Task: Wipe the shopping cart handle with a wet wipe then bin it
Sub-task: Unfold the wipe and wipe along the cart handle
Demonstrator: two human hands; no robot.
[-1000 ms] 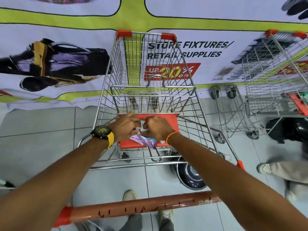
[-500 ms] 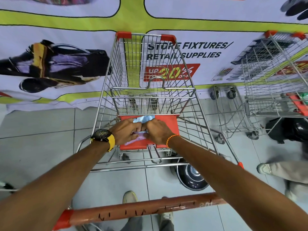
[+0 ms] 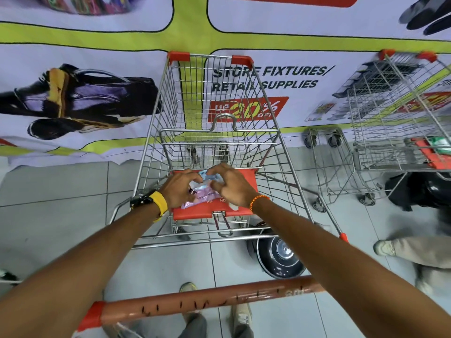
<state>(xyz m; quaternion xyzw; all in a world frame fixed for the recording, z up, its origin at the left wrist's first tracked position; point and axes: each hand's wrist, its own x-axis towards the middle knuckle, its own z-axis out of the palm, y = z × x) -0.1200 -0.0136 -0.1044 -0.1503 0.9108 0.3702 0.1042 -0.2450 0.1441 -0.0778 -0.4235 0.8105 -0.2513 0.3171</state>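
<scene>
A wire shopping cart [image 3: 214,101] stands in front of me, its brown-red handle [image 3: 207,303] crossing the bottom of the view. On the cart's red child seat flap [image 3: 210,208] lies a pink wet wipe pack [image 3: 202,195]. My left hand [image 3: 179,187] and my right hand [image 3: 230,185] meet over the pack, both pinching it. A pale blue flap or wipe [image 3: 210,176] sticks up between the fingertips. The pack's opening is hidden by my fingers.
A second wire cart [image 3: 400,123] stands to the right, with a black bag [image 3: 422,189] under it. A round black object [image 3: 280,258] sits on the tiled floor beneath my cart. Another person's legs and shoe [image 3: 400,250] are at the right. A printed banner [image 3: 85,93] covers the wall ahead.
Both hands have lowered the pack from mid-air onto the red seat flap and moved slightly forward. A pale blue piece now shows between the fingertips.
</scene>
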